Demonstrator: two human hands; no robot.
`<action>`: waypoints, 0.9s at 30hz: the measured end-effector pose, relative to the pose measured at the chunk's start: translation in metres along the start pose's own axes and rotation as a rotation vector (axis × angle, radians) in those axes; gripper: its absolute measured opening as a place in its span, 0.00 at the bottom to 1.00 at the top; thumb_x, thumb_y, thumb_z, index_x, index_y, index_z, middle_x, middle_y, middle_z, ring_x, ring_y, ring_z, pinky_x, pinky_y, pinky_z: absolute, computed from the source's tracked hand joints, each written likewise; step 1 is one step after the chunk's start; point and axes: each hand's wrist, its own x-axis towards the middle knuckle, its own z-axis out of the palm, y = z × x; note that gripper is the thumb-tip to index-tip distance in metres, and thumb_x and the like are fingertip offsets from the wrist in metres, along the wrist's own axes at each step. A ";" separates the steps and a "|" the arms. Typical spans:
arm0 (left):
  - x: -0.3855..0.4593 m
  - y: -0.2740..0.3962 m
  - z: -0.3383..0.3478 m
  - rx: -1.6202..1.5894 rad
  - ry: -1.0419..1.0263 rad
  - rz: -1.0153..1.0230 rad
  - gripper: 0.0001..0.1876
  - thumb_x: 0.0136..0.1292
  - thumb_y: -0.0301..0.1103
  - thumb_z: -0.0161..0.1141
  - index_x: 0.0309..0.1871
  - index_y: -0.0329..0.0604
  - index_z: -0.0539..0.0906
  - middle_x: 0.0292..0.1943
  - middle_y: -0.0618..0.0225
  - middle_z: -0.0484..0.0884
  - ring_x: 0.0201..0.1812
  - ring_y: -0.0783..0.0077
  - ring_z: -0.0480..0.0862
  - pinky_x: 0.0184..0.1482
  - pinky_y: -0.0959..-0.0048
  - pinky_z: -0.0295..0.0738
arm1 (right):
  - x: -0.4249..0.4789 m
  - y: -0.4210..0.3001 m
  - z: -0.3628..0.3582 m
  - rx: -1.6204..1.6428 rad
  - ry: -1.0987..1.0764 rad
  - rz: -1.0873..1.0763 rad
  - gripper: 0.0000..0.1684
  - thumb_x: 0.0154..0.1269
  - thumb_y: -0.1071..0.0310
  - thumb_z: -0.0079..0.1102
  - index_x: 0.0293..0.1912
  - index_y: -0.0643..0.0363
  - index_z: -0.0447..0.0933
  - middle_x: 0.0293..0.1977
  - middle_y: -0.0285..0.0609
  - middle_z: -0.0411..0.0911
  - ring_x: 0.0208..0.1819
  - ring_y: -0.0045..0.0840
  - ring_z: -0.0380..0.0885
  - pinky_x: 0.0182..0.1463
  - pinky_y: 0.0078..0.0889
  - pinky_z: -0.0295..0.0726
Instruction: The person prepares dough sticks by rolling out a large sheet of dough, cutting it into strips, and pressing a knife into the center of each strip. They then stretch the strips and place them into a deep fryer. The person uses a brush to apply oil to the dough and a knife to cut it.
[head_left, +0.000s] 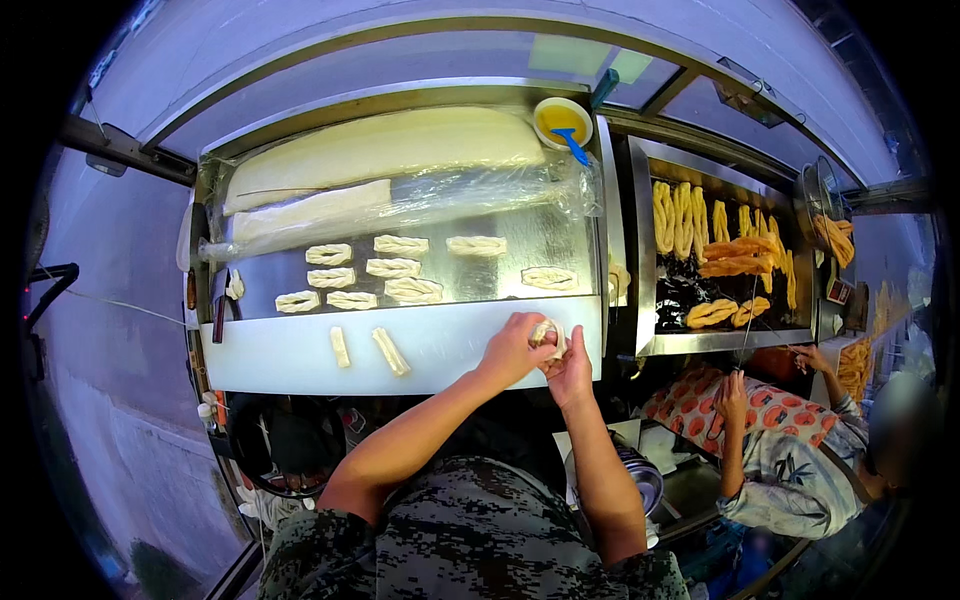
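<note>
Between my left hand (516, 346) and my right hand (570, 369), a looped piece of raw dough (551, 330) is held over the right end of a white cutting board (292, 367). The fingers of both hands touch it. Two short dough strips (390, 351) lie apart on the board, left of my hands. Beyond the board, several twisted dough pieces (330, 255) rest on a metal worktop (480, 281). One twisted piece (550, 278) sits just past my hands, near the right edge.
Plastic film (465, 191) covers large dough slabs (390, 150) at the back. A bowl of yellow liquid (559, 116) holds a blue tool (571, 142). Rightward, a co-worker's hand (731, 401) works long sticks at a fryer (675, 300) with frying dough sticks (682, 221). A blade (219, 307) lies left.
</note>
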 end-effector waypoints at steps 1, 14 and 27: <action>0.004 -0.008 0.003 -0.057 -0.030 -0.100 0.24 0.55 0.38 0.68 0.53 0.42 0.75 0.44 0.57 0.80 0.41 0.60 0.83 0.43 0.68 0.78 | 0.000 -0.004 0.000 -0.053 0.004 0.028 0.26 0.75 0.47 0.42 0.46 0.61 0.76 0.42 0.40 0.79 0.42 0.24 0.79 0.47 0.31 0.79; 0.118 -0.033 -0.016 -0.627 0.038 -0.369 0.20 0.56 0.29 0.63 0.53 0.36 0.74 0.31 0.67 0.82 0.27 0.76 0.78 0.28 0.76 0.73 | 0.125 -0.092 -0.007 -0.866 0.178 -0.421 0.19 0.56 0.73 0.64 0.49 0.63 0.76 0.37 0.38 0.81 0.35 0.23 0.80 0.34 0.27 0.82; -0.070 -0.162 -0.215 0.530 0.109 -0.284 0.17 0.53 0.39 0.67 0.43 0.39 0.82 0.40 0.55 0.82 0.46 0.55 0.80 0.47 0.62 0.76 | 0.060 0.039 -0.088 -0.937 0.119 -0.477 0.10 0.63 0.69 0.60 0.41 0.64 0.81 0.29 0.32 0.79 0.31 0.15 0.74 0.37 0.20 0.75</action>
